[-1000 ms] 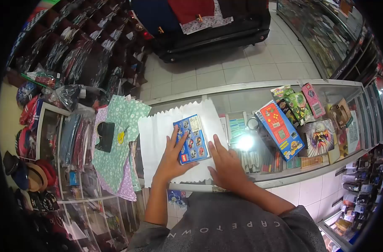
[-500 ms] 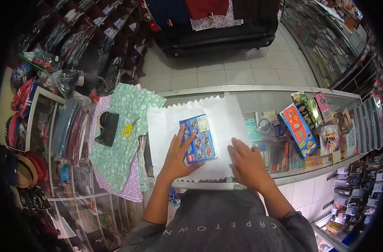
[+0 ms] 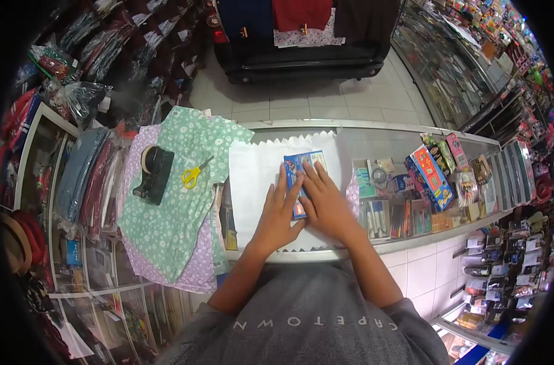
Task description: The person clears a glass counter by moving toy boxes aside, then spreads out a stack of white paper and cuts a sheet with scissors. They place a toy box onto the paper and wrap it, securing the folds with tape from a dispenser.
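Pretty clearly a small shop: glass display surface (image 3: 410,137) stuffed with boxed toys (image 3: 432,176) and pens (image 3: 404,220), bagged clothes (image 3: 94,176) stacked on the left, more packed showcases (image 3: 465,67) far right.

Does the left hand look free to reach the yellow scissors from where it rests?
Probably yes. The left hand lies flat beside the blue box, gripping nothing, and the yellow scissors lie in the open on the green floral cloth to its left, with nothing between.
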Demonstrator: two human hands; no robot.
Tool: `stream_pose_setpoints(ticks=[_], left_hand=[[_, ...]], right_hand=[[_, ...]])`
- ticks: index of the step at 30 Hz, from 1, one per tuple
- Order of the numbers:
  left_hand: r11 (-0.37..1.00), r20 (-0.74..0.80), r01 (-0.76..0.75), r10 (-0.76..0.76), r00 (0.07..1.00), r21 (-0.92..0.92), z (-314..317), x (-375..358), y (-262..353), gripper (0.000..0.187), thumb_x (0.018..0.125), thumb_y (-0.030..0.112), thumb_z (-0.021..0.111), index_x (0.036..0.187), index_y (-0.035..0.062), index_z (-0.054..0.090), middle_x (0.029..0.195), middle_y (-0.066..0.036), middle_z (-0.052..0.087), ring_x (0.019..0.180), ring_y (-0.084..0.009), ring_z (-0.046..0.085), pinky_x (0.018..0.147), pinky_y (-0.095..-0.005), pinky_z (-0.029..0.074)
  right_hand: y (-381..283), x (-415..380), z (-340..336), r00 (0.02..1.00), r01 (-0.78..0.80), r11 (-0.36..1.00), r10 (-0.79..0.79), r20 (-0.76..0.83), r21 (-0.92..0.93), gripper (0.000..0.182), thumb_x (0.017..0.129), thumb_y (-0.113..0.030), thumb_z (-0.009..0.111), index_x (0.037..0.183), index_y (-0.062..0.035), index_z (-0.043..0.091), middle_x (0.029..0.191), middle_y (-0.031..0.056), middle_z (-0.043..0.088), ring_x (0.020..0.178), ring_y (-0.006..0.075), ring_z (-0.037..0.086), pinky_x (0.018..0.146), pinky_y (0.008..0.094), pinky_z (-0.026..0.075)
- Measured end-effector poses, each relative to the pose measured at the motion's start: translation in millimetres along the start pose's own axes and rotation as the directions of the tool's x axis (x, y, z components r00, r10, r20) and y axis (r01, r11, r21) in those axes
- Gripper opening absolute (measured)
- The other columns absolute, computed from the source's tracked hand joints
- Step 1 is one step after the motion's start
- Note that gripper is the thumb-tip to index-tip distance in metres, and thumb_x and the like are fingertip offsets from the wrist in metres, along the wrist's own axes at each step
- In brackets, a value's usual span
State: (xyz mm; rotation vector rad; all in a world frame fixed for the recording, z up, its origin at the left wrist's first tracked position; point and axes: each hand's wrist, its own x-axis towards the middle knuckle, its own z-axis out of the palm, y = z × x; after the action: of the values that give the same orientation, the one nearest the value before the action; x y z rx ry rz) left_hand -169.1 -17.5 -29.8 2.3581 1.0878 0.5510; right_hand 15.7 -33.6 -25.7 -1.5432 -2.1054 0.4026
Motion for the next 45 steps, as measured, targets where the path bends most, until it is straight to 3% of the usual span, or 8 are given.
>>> stream_pose_setpoints(ticks=[5, 12, 21, 24, 28, 37, 41, 45], left_hand=[[0.993, 0.196, 0.122, -0.12, 0.973, 0.005, -3, -16, 8, 0.103, 0.094, 0.03, 0.073, 0.169, 0.0047, 0.006, 0.172, -0.032, 0.004, 0.162, -0.0451, 0.004, 0.119, -0.0776, 0.004], [0.989, -0.066, 0.054, -0.045, 0.997, 0.139, 22, -16, 0, 0.089, 0.094, 0.031, 0.073, 0.164, 0.004, 0.025, 0.165, -0.032, 0.028, 0.158, -0.0411, 0.025, 0.119, -0.076, 0.01], [0.993, -0.057, -0.005, 0.012, 0.998, 0.12, 19, -27, 4, 0.114, 0.086, 0.043, 0.08, 0.165, -0.003, 0.011, 0.168, -0.034, 0.015, 0.16, -0.047, 0.014, 0.118, -0.0782, 0.007], [0.938, -0.132, 0.341, -0.332, 0.934, 0.056, 21, -38, 28, 0.117, 0.09, 0.044, 0.077, 0.16, -0.0155, 0.003, 0.164, -0.044, 0.009, 0.156, -0.0579, 0.005, 0.116, -0.0802, 0.006], [0.912, 0.033, 0.313, -0.333, 0.942, 0.266, 22, -37, 14, 0.115, 0.094, 0.056, 0.069, 0.16, -0.0169, 0.009, 0.165, -0.045, 0.003, 0.158, -0.0561, -0.006, 0.117, -0.0775, -0.004], [0.966, -0.008, 0.163, -0.168, 0.986, -0.199, -24, -21, 10, 0.096, 0.089, 0.026, 0.08, 0.165, 0.0029, 0.026, 0.172, -0.031, 0.005, 0.16, -0.0513, 0.002, 0.124, -0.0714, 0.002], [0.995, 0.027, 0.079, -0.078, 0.997, -0.052, -8, -5, 9, 0.084, 0.087, 0.032, 0.081, 0.159, 0.0116, 0.042, 0.174, -0.017, 0.021, 0.161, -0.0454, 0.011, 0.124, -0.071, 0.007], [0.994, -0.104, 0.029, -0.04, 0.994, -0.102, 5, -5, 4, 0.077, 0.088, 0.04, 0.08, 0.155, 0.0153, 0.049, 0.172, -0.015, 0.027, 0.16, -0.0447, 0.015, 0.125, -0.0699, 0.01]], right_hand=[[2, 0, 1, 0.999, 0.031, 0.999, -0.031, -0.037, 0.006, 0.058, 0.101, -0.022, 0.059, 0.154, -0.003, 0.047, 0.166, 0.0215, 0.037, 0.156, 0.0429, 0.028, 0.125, 0.0495, 0.032], [3, 0, -4, 0.998, 0.032, 0.985, -0.022, -0.059, 0.169, 0.059, 0.099, -0.019, 0.064, 0.152, 0.0021, 0.047, 0.164, 0.0241, 0.039, 0.155, 0.0457, 0.028, 0.126, 0.0503, 0.03], [-1, 1, -31, 0.995, 0.024, 1.0, -0.024, 0.098, -0.004, 0.07, 0.092, -0.018, 0.064, 0.156, -0.0016, 0.043, 0.169, 0.0171, 0.034, 0.158, 0.0377, 0.028, 0.118, 0.0565, 0.037], [3, 3, -41, 0.982, 0.053, 0.995, -0.036, 0.188, -0.086, 0.08, 0.085, -0.017, 0.07, 0.158, -0.0063, 0.04, 0.169, 0.0138, 0.036, 0.156, 0.0345, 0.035, 0.111, 0.055, 0.042], [10, 6, -43, 0.98, 0.097, 0.987, -0.072, 0.186, -0.128, 0.081, 0.086, -0.033, 0.076, 0.156, -0.0073, 0.044, 0.165, 0.0142, 0.042, 0.151, 0.0343, 0.041, 0.105, 0.054, 0.044], [-12, 15, -36, 0.986, -0.01, 0.961, 0.055, 0.156, -0.278, 0.079, 0.087, -0.054, 0.074, 0.139, 0.0039, 0.059, 0.141, 0.0269, 0.056, 0.118, 0.04, 0.058, 0.093, 0.0506, 0.047], [5, 12, -46, 0.991, 0.134, 0.936, -0.128, 0.039, -0.326, 0.077, 0.087, -0.055, 0.074, 0.133, 0.0052, 0.061, 0.133, 0.0245, 0.061, 0.117, 0.0363, 0.059, 0.091, 0.0489, 0.045], [15, -2, -116, 0.981, 0.004, 0.994, -0.026, 0.193, 0.112, 0.072, 0.085, -0.051, 0.078, 0.139, -0.0058, 0.063, 0.134, 0.0171, 0.068, 0.131, 0.0354, 0.059, 0.112, 0.0562, 0.039]])
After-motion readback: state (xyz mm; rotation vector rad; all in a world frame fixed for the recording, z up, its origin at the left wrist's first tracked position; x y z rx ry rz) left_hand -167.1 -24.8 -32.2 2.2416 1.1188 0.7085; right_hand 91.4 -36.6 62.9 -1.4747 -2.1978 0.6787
